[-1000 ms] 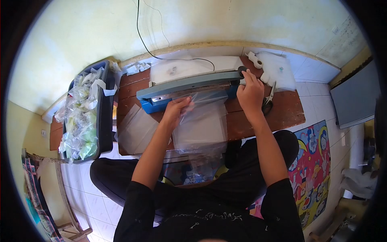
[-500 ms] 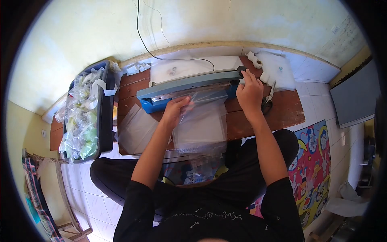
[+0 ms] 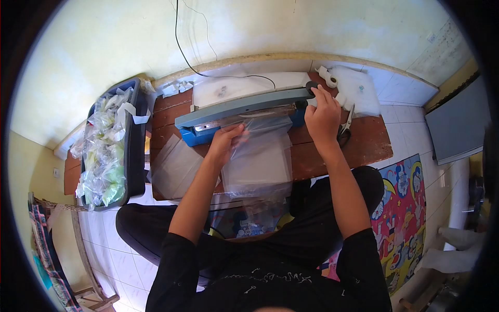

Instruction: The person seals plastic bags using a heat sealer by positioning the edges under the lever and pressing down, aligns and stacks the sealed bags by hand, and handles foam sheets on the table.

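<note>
A blue and grey impulse sealer [image 3: 195, 136] stands across the wooden table. My right hand [image 3: 323, 115] is closed on the black-knobbed right end of its grey lever arm [image 3: 244, 106]. At the sealer's front edge, my left hand [image 3: 227, 141] pinches a clear plastic bag [image 3: 262, 127], whose far edge lies under or against the arm; the exact contact is hidden. Below this bag rests a stack of clear plastic bags [image 3: 258, 169], hanging over the table's near edge. More flat plastic bags [image 3: 174, 169] lie fanned out to the left of my left hand.
A dark bin [image 3: 136, 166] full of filled plastic bags stands on the left. Scissors [image 3: 347, 127], a white roll [image 3: 328, 78] and a white plastic pack [image 3: 358, 91] sit at the table's right end. A black cable [image 3: 184, 57] runs down the wall behind the sealer.
Both hands keep nearly the same places on the lever arm and the bag. The whole view has shifted very slightly.
</note>
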Demonstrator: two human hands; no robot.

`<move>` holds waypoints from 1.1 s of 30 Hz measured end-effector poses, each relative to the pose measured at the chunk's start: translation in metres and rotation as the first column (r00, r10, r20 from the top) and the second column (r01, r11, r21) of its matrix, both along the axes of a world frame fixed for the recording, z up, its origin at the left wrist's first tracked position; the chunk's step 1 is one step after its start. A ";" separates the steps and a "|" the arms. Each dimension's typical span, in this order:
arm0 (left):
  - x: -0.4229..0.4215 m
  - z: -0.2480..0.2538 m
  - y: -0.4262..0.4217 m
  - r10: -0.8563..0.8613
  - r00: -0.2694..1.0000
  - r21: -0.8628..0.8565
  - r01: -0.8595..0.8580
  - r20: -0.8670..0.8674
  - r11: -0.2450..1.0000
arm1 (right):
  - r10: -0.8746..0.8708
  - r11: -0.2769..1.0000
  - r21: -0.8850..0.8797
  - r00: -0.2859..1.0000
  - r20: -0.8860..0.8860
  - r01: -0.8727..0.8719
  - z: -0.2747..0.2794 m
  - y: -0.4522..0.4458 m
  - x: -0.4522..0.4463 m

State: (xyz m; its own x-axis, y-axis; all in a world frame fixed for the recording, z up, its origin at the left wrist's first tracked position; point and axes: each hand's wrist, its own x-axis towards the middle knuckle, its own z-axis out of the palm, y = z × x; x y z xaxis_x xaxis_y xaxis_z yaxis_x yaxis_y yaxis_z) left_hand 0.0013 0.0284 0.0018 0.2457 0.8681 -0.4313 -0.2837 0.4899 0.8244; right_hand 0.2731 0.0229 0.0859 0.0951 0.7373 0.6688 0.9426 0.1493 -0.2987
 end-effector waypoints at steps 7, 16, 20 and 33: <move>0.000 0.001 0.001 -0.001 1.000 0.000 0.001 0.015 1.000 | 0.094 0.977 0.209 0.815 -0.572 0.034 0.002 -0.001 -0.012; 0.000 0.005 0.001 0.008 0.999 0.008 -0.008 0.043 1.000 | -0.115 0.803 -0.525 0.790 -0.602 -0.283 -0.068 0.012 -0.003; -0.001 0.009 0.000 0.012 0.998 0.048 -0.015 0.068 0.999 | -0.110 0.732 -0.416 0.510 -0.853 -0.540 -0.060 0.011 -0.006; -0.013 0.027 -0.011 -0.035 0.989 0.375 0.089 -0.147 0.923 | 0.038 0.505 -0.392 0.473 -0.880 -0.769 0.006 -0.007 0.008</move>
State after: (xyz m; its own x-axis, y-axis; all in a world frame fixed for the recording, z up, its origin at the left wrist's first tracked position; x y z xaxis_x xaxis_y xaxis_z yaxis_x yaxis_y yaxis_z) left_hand -0.0118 0.0176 0.0292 0.2670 0.9579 -0.1054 -0.1360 0.1457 0.9799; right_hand 0.2807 0.0159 0.0921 -0.2352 0.9525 -0.1934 0.2031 -0.1464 -0.9682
